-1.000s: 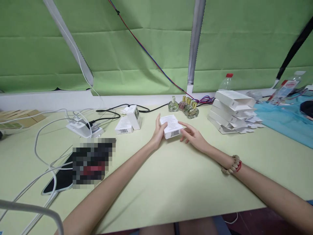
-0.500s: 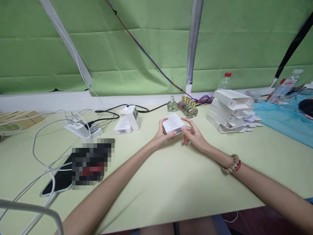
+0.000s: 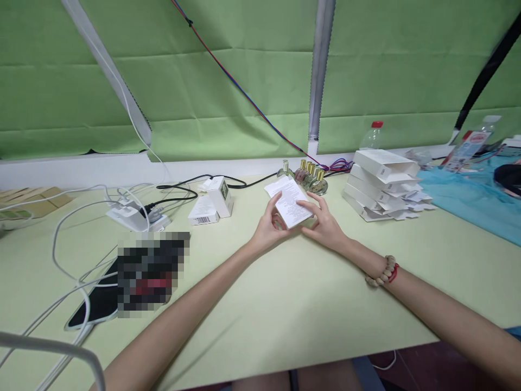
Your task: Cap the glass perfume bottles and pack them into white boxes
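So, over the worktop (image 3: 264,315), we are grasping one printed white box (image 3: 293,205) in both hands. Our left hand (image 3: 268,225) is curling partway open around its left side, thumb pressing near the edge; our right hand (image 3: 324,225) is gripping the right side, fingertips resting on the printed face. We are tilting that face up toward ourselves, its long axis running from near right to far left; its contents are staying hidden. Beyond, at left, a small upright box (image 3: 222,196) is leaning by a flat white box (image 3: 203,210). At right, stacked cartons (image 3: 378,184) are showing open ends. Farther back, gold-capped glass bottles (image 3: 311,178) are standing clustered.
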The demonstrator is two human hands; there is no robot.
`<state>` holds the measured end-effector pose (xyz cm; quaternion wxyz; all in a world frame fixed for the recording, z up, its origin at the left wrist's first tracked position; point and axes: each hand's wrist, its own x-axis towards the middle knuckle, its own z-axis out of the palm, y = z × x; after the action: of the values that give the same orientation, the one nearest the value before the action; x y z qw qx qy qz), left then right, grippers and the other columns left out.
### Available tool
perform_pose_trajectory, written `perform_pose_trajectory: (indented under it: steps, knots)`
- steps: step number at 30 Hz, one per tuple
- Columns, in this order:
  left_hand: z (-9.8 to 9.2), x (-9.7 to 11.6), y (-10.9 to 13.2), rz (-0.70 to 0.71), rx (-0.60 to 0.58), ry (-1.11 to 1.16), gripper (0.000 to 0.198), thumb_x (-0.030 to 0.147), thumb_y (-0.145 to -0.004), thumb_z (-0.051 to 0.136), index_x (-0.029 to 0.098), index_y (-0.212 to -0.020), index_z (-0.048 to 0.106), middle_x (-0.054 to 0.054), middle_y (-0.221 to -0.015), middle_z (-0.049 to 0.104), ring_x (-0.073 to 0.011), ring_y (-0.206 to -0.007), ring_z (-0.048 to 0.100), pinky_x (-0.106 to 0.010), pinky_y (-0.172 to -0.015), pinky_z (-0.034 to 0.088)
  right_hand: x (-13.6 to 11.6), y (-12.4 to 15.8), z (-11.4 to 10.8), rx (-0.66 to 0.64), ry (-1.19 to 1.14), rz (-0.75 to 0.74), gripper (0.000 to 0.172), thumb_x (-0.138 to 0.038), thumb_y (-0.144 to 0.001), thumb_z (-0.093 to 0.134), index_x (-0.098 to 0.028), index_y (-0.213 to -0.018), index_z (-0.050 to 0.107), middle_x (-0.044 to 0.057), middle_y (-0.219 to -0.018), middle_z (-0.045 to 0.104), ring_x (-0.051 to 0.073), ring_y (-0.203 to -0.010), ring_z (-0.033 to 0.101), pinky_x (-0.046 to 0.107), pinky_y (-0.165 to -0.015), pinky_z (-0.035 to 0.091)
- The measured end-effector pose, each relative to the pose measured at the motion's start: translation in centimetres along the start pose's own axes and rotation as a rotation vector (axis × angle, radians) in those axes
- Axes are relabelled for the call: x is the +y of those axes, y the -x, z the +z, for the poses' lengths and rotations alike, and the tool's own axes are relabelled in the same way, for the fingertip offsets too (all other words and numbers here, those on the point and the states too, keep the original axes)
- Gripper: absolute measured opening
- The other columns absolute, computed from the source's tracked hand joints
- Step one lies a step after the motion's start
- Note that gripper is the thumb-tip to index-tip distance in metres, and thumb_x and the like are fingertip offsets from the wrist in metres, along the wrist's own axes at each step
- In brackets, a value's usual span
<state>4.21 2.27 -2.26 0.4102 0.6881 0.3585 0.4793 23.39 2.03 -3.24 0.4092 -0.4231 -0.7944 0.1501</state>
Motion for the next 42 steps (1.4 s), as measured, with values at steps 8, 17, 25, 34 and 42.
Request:
perform_pose_trajectory:
  steps: [8, 17, 25, 34, 42]
  knots:
    - [-0.6, -1.0, -0.5, 0.002, 0.249, -0.050, 0.081, 0.030, -0.066, 0.068, 0.029, -0.135, 0.027, -0.002, -0.095, 0.057, -0.0060, -0.063, 0.051, -0.015, -0.049, 0.039, -0.5, -0.3, 0.6, 0.193, -0.352, 0.101, 0.047, -0.038, -0.077, 0.056, -0.024, -0.122, 0.047, 0.010, -0.118, 0.054, 0.023, -0.091, 0.060, 0.027, -0.051, 0.053]
    - [-1.4, -1.2, -1.1, -0.213, 0.410, 0.228, 0.025, 0.040, -0.078, 0.048, 0.018, -0.090, 0.053, 0.000, -0.078, 0.052, -0.0064, -0.053, 0.053, -0.017, -0.042, 0.040, -0.4, -1.2, 0.0, 0.344, -0.677, 0.417, 0.050, -0.058, -0.077, 0.050, -0.024, -0.113, 0.046, 0.001, -0.076, 0.062, 0.014, -0.056, 0.056, 0.023, -0.042, 0.042]
    - [-0.2, -0.4, -0.3, -0.238, -0.064, 0.249, 0.053, 0.045, -0.070, 0.067, 0.022, -0.110, 0.040, -0.003, -0.089, 0.062, -0.0116, -0.068, 0.062, -0.023, -0.059, 0.050, -1.0, -0.3, 0.8, -0.017, -0.644, 0.409, 0.049, -0.058, -0.078, 0.049, -0.027, -0.114, 0.039, -0.007, -0.060, 0.053, 0.009, -0.045, 0.046, 0.019, -0.038, 0.037]
    - [-0.4, -0.5, -0.4, -0.216, 0.078, 0.310, 0.055, 0.044, -0.067, 0.069, 0.027, -0.099, 0.028, 0.004, -0.080, 0.060, -0.0127, -0.064, 0.062, -0.027, -0.058, 0.051, 0.3, -0.6, 1.2, -0.014, -0.623, 0.419, 0.046, -0.055, -0.075, 0.055, -0.028, -0.106, 0.034, -0.001, -0.095, 0.056, 0.009, -0.060, 0.056, 0.017, -0.039, 0.040]
    - [-0.3, -0.3, -0.3, -0.211, -0.033, 0.211, 0.048, 0.046, -0.068, 0.067, 0.022, -0.105, 0.046, -0.002, -0.086, 0.059, -0.0136, -0.068, 0.061, -0.025, -0.059, 0.050, -0.4, -0.4, 1.0, -0.095, -0.644, 0.383, 0.038, -0.049, -0.078, 0.054, -0.024, -0.106, 0.048, 0.004, -0.099, 0.060, 0.013, -0.070, 0.061, 0.019, -0.045, 0.043]
